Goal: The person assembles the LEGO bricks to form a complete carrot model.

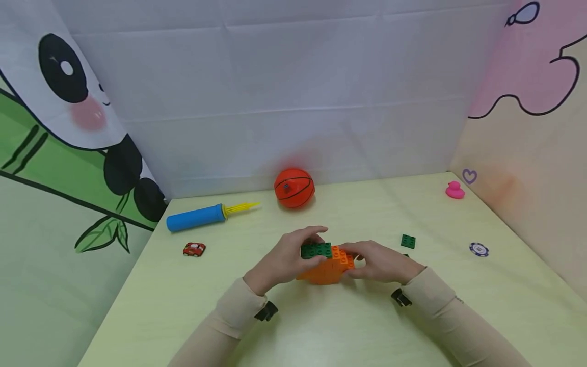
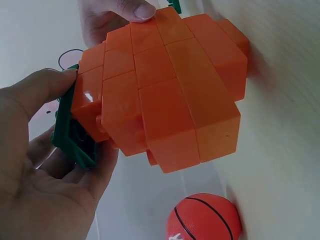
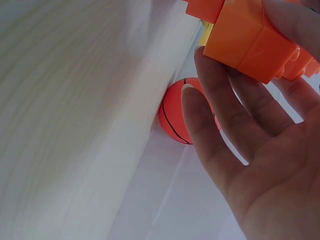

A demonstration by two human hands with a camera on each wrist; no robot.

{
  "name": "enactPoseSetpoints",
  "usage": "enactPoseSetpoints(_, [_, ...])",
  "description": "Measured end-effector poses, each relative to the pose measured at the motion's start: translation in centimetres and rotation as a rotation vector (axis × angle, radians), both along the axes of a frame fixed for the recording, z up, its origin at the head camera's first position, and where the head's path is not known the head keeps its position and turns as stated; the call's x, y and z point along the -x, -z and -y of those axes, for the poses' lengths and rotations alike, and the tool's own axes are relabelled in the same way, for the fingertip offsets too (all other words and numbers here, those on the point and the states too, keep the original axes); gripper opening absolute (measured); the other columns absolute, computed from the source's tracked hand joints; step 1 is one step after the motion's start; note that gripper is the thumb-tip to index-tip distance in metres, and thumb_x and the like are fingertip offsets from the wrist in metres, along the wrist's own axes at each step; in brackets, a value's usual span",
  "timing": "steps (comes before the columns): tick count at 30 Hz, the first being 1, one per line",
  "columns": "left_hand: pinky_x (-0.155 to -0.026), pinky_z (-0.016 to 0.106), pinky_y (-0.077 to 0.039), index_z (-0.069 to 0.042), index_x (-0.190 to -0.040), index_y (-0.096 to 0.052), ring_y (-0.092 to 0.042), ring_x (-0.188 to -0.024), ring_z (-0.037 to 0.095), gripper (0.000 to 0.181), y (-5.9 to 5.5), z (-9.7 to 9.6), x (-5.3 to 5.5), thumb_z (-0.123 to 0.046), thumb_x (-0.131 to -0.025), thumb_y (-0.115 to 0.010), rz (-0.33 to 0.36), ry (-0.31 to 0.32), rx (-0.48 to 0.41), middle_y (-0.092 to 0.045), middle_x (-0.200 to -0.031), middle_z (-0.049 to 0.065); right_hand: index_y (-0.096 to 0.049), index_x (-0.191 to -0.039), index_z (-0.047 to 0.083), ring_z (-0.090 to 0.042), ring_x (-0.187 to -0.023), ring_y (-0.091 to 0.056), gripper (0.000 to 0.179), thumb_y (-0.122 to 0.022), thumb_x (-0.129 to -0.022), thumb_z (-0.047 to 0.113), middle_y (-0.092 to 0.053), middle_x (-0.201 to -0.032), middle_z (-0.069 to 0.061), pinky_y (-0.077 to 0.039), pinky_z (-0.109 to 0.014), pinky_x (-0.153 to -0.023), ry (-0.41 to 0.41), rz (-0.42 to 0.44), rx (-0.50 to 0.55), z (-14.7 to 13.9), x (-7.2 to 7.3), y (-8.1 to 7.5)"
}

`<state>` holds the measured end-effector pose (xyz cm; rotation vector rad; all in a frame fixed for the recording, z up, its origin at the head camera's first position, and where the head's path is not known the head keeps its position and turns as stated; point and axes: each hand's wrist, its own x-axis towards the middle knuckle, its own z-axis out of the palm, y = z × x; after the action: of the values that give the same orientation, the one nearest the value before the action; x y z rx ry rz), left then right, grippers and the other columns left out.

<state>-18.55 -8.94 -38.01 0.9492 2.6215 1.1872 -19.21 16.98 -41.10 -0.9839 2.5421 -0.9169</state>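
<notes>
Both hands hold an orange block model at the middle of the counter.
Head view: left hand pinches a green brick onto the orange block model on the counter; right hand grips its other side. Left wrist view: thumb and fingers curl round the green brick; a basketball lies below. Right wrist view: relaxed fingers cradle the model.

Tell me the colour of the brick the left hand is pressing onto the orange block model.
Dark green brick, clearest in the head view.
</notes>
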Motion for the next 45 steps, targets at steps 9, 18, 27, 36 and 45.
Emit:
enactPoseSetpoints(9, [-0.093,0.029,-0.052,-0.021,-0.145,-0.05,-0.061,-0.1,0.008,0.06,0.3,0.2,0.3,-0.023,-0.09,-0.075,0.008,-0.008,-0.001,-0.067,-0.112,-0.01,-0.055,-0.141,0.014,-0.013,-0.112,-0.061,0.051,-0.07,-0.094,0.028,-0.063,-0.128,0.007,-0.051,-0.042,-0.099,0.001,-0.01,-0.006,0.0,0.2,0.2])
enactPoseSetpoints(18, [-0.1,0.035,-0.05,-0.027,-0.148,-0.046,-0.06,-0.108,0.009,0.065,1.9,1.2,0.4,-0.027,-0.091,-0.075,0.039,-0.022,-0.095,-0.064,-0.118,-0.009,-0.055,-0.141,0.017,-0.013,-0.112,-0.06,0.051,-0.07,-0.094,0.027,-0.063,-0.126,0.01,-0.05,-0.042,-0.1,0.008,0.006,-0.013,0.3,0.3,0.5])
enactPoseSetpoints(27, [-0.099,0.046,-0.051,-0.023,-0.141,-0.052,-0.063,-0.11,0.011,0.06,2.4,2.7,0.1,-0.019,-0.088,-0.079,-0.007,-0.04,-0.144,-0.067,-0.115,-0.006,-0.05,-0.146,0.021,-0.018,-0.118,-0.059,0.063,-0.072,-0.09,0.044,-0.062,-0.128,0.006,-0.05,-0.048,-0.099,0.072,0.042,-0.053,-0.7,0.1,0.1])
enactPoseSetpoints(36, [-0.1,0.039,-0.051,-0.021,-0.143,-0.051,-0.063,-0.111,0.01,0.06,2.0,2.4,0.0,-0.02,-0.089,-0.078,-0.002,-0.01,-0.112,-0.066,-0.115,-0.008,-0.053,-0.143,0.016,-0.029,-0.125,-0.055,0.06,-0.074,-0.09,0.033,-0.06,-0.135,-0.003,-0.046,-0.052,-0.102,0.204,-0.038,-0.221,-9.3,-2.9,0.6])
enactPoseSetpoints(45, [-0.099,0.04,-0.052,-0.02,-0.141,-0.053,-0.063,-0.109,0.01,0.059,1.7,2.7,-0.1,-0.02,-0.088,-0.079,-0.047,-0.012,-0.129,-0.066,-0.116,-0.007,-0.059,-0.136,0.011,-0.037,-0.123,-0.052,0.055,-0.078,-0.086,0.024,-0.057,-0.133,-0.013,-0.045,-0.057,-0.101,0.301,-0.203,-0.235,-12.3,-3.8,1.5])
